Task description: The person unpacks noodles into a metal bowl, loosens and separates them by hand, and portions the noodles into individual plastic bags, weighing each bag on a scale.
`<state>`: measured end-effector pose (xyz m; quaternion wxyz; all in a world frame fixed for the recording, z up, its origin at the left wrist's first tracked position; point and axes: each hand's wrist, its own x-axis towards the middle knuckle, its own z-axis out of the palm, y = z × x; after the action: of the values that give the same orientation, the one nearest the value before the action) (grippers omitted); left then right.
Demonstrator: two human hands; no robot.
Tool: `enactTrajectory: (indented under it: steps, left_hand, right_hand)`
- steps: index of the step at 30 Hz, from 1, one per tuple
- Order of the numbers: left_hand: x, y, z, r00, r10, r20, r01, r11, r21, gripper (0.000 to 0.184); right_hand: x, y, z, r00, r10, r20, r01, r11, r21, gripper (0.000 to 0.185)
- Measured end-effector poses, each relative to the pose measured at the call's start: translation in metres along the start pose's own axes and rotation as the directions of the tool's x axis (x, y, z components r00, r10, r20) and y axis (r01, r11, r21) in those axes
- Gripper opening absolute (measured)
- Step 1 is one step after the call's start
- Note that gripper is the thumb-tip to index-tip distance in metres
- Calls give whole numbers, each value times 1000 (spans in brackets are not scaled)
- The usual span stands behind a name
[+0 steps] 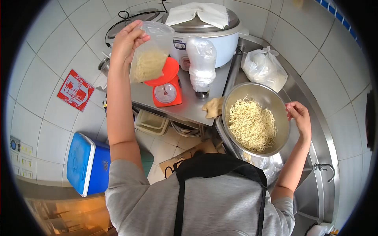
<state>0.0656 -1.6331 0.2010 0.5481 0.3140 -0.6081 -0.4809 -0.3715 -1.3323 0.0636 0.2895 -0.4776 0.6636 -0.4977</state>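
My left hand [130,40] is raised and pinches the top of a clear plastic bag [151,65]. Pale yellow noodles fill the bag's lower part, which hangs in front of the pan of a red kitchen scale [167,92]. On the right, my right hand [299,117] has its fingers closed at the rim of a metal bowl [280,98]. Loose yellow noodles [252,124] lie in a heap inside that bowl. Left of the bowl, touching or very near it, is a crumpled tan cloth [213,107].
A roll of plastic bags on a stand [202,65] stands beside the scale. Behind is a large rice cooker [220,39] with a white cloth [197,15] on its lid. A filled white bag [264,69], a faucet [326,169] and a blue cooler [88,165] are around.
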Motion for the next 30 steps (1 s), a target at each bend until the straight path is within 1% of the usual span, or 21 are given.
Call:
enactTrajectory:
  steps: [3,6,9,10,13,16,19,21,23,25,28,30]
  left_hand:
    - [25,-29,-19,993,7,-117,7,993,119,51]
    - [23,-61,-19,984,42,-174,16,947,320,54]
    - [14,-97,-15,985,61,-161,-9,952,305,56]
    - [9,-99,-11,987,54,-152,-9,959,283,57]
    - [-10,-104,2,991,58,-118,-21,955,294,56]
    - [-24,-120,5,994,99,-46,-67,886,459,56]
    - [-35,-137,5,952,302,43,-264,743,615,55]
    - [-41,-147,4,868,466,174,-441,557,704,49]
    - [-53,-140,9,856,469,216,-449,468,761,41]
    - [-70,-126,19,932,334,145,-303,493,815,30]
    - [-79,-115,27,951,281,127,-241,419,875,14]
    - [-83,-110,30,950,284,131,-240,394,887,11]
  right_hand:
    - [-4,-3,3,1000,-13,6,13,1000,5,16]
    - [-6,-4,7,1000,-1,19,1,1000,16,16]
    - [-10,2,8,1000,8,24,-8,1000,19,17]
    - [-10,4,9,1000,7,20,-8,1000,27,17]
    - [-16,11,12,999,30,16,-30,999,44,18]
    - [-19,15,17,999,51,19,-51,998,43,19]
    - [-23,22,21,998,60,16,-61,997,48,19]
    - [-25,27,22,998,64,18,-65,997,51,19]
    - [-25,30,25,998,68,13,-69,995,66,19]
    - [-25,31,27,997,80,12,-81,994,68,18]
    - [-23,30,31,995,97,14,-97,994,42,18]
    - [-20,30,33,995,94,14,-94,995,11,18]
